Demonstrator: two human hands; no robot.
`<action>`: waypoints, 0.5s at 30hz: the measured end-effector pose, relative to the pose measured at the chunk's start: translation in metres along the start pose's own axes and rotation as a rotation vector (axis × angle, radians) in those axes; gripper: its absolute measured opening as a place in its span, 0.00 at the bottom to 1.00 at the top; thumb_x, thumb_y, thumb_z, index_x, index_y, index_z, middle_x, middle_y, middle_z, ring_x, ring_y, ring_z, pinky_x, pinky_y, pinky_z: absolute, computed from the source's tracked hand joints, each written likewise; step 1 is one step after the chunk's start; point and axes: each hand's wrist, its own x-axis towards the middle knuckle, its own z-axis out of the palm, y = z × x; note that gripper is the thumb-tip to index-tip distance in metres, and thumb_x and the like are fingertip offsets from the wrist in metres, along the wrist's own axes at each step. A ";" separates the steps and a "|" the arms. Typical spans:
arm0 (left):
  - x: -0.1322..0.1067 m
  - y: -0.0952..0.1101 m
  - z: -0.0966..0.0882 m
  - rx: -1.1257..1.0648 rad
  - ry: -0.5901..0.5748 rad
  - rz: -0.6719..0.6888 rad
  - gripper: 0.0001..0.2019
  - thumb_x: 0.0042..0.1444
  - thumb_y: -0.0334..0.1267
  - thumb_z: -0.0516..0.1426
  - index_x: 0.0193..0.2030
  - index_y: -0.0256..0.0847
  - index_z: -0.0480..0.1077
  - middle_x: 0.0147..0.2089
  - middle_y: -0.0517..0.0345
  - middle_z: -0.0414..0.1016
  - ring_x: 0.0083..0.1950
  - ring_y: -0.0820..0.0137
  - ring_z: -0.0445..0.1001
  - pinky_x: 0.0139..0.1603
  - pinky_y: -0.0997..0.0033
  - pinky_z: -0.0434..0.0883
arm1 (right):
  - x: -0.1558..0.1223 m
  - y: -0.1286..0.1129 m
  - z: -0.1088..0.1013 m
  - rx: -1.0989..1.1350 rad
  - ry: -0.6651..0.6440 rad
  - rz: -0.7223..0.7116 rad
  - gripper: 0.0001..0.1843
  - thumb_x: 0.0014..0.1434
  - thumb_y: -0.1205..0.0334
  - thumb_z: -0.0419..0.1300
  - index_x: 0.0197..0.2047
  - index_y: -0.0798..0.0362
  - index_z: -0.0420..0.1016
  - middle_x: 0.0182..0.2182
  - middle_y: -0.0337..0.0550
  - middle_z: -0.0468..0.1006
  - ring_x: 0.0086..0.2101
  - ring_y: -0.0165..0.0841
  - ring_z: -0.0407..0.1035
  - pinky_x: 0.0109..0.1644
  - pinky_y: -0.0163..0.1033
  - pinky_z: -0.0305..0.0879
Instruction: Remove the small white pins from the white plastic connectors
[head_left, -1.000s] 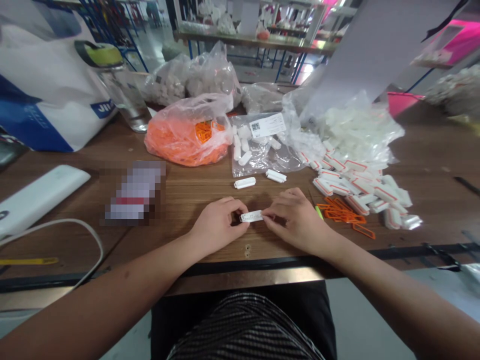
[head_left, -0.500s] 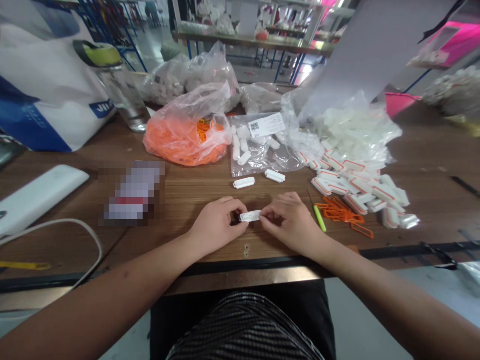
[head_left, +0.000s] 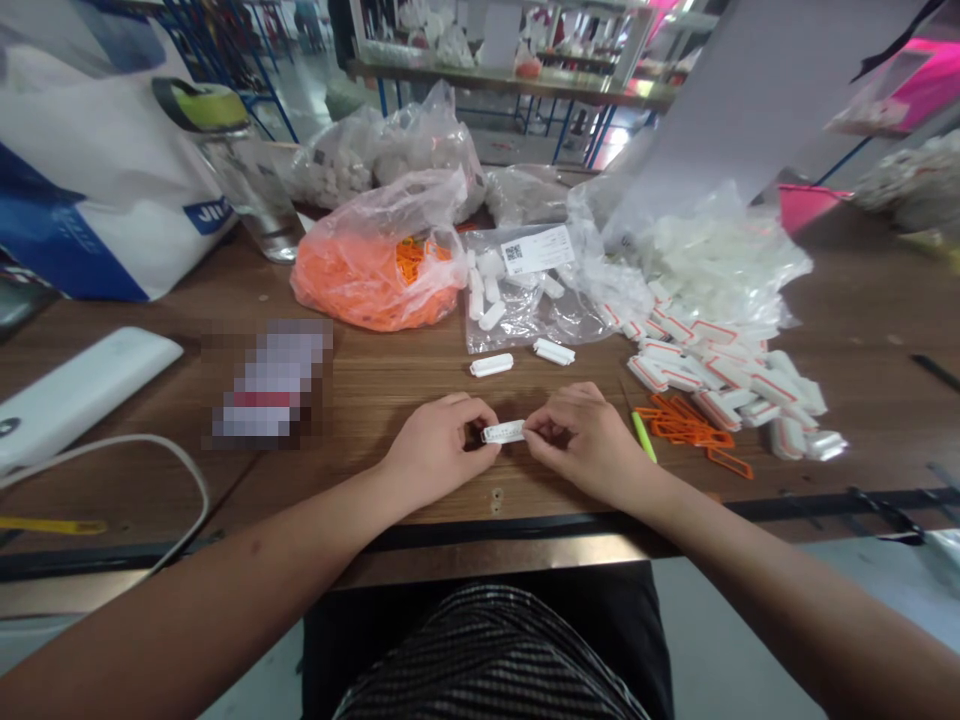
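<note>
A small white plastic piece [head_left: 503,433] sits between my two hands just above the wooden table [head_left: 375,400]. My left hand [head_left: 437,448] pinches its left end with curled fingers. My right hand [head_left: 585,440] pinches its right end, fingers closed. Two loose white pieces [head_left: 491,365] [head_left: 553,351] lie just beyond my hands. Right of my right hand lie a green stick [head_left: 643,436] and several orange frames [head_left: 690,432]. Behind those is a heap of white pieces with orange inserts [head_left: 720,375].
A bag of orange frames [head_left: 375,275] and a clear bag of white pieces [head_left: 517,290] lie at the middle back. A water bottle [head_left: 244,180], a white-and-blue bag [head_left: 82,180], a white device [head_left: 75,395] with its cable [head_left: 180,470] occupy the left.
</note>
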 end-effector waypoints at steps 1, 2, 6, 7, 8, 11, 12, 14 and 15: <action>0.000 0.000 0.000 0.000 0.000 -0.004 0.04 0.50 0.32 0.61 0.35 0.41 0.74 0.29 0.64 0.68 0.26 0.75 0.64 0.33 0.72 0.64 | 0.000 0.000 0.000 -0.006 -0.002 -0.005 0.08 0.56 0.65 0.59 0.25 0.52 0.72 0.20 0.35 0.72 0.25 0.29 0.64 0.41 0.42 0.57; 0.000 0.000 0.000 0.001 -0.001 -0.006 0.04 0.50 0.32 0.61 0.35 0.41 0.74 0.29 0.64 0.69 0.26 0.75 0.65 0.33 0.72 0.64 | 0.001 0.000 0.000 -0.012 -0.002 -0.009 0.08 0.56 0.66 0.59 0.25 0.52 0.72 0.20 0.35 0.72 0.25 0.29 0.64 0.41 0.42 0.57; 0.000 0.000 0.001 -0.007 -0.001 0.002 0.05 0.50 0.32 0.61 0.35 0.41 0.74 0.30 0.64 0.69 0.26 0.76 0.64 0.33 0.73 0.64 | 0.002 0.002 -0.002 -0.039 -0.037 -0.023 0.07 0.54 0.67 0.59 0.26 0.53 0.73 0.19 0.36 0.72 0.25 0.29 0.65 0.40 0.41 0.57; 0.000 -0.001 0.001 -0.007 0.001 0.001 0.05 0.50 0.32 0.61 0.35 0.41 0.74 0.30 0.64 0.69 0.26 0.76 0.64 0.33 0.73 0.64 | 0.003 0.002 -0.003 -0.054 -0.056 -0.030 0.07 0.54 0.68 0.59 0.25 0.53 0.73 0.20 0.36 0.72 0.25 0.29 0.65 0.40 0.41 0.57; 0.000 -0.001 0.001 -0.006 0.001 0.000 0.05 0.50 0.32 0.61 0.35 0.41 0.74 0.30 0.64 0.69 0.26 0.76 0.64 0.34 0.73 0.64 | 0.004 0.002 -0.004 -0.069 -0.072 -0.035 0.07 0.54 0.68 0.59 0.25 0.53 0.73 0.20 0.36 0.72 0.25 0.29 0.65 0.40 0.41 0.57; 0.000 0.000 0.001 -0.003 -0.001 0.001 0.05 0.50 0.32 0.61 0.35 0.41 0.74 0.29 0.64 0.68 0.26 0.76 0.64 0.34 0.72 0.64 | 0.006 0.001 -0.005 -0.095 -0.087 -0.029 0.07 0.53 0.69 0.59 0.24 0.53 0.72 0.20 0.36 0.73 0.25 0.29 0.65 0.40 0.40 0.57; 0.000 0.000 0.000 -0.004 0.000 0.003 0.04 0.50 0.32 0.61 0.35 0.41 0.74 0.29 0.64 0.68 0.26 0.75 0.64 0.34 0.72 0.64 | 0.006 0.000 -0.005 -0.093 -0.086 -0.021 0.07 0.52 0.70 0.59 0.24 0.53 0.72 0.20 0.36 0.73 0.25 0.29 0.65 0.40 0.40 0.57; 0.001 0.001 0.000 -0.005 0.002 0.008 0.04 0.50 0.32 0.61 0.34 0.41 0.74 0.28 0.64 0.68 0.26 0.75 0.63 0.34 0.72 0.64 | 0.007 -0.001 -0.005 -0.085 -0.092 -0.008 0.06 0.51 0.71 0.60 0.24 0.54 0.72 0.20 0.36 0.73 0.25 0.29 0.65 0.40 0.40 0.57; 0.001 0.001 0.000 -0.004 0.003 0.011 0.04 0.50 0.32 0.61 0.34 0.41 0.74 0.28 0.65 0.68 0.26 0.75 0.63 0.34 0.72 0.64 | 0.008 -0.001 -0.006 -0.084 -0.100 -0.006 0.06 0.50 0.72 0.60 0.24 0.54 0.72 0.20 0.36 0.73 0.25 0.29 0.65 0.39 0.39 0.58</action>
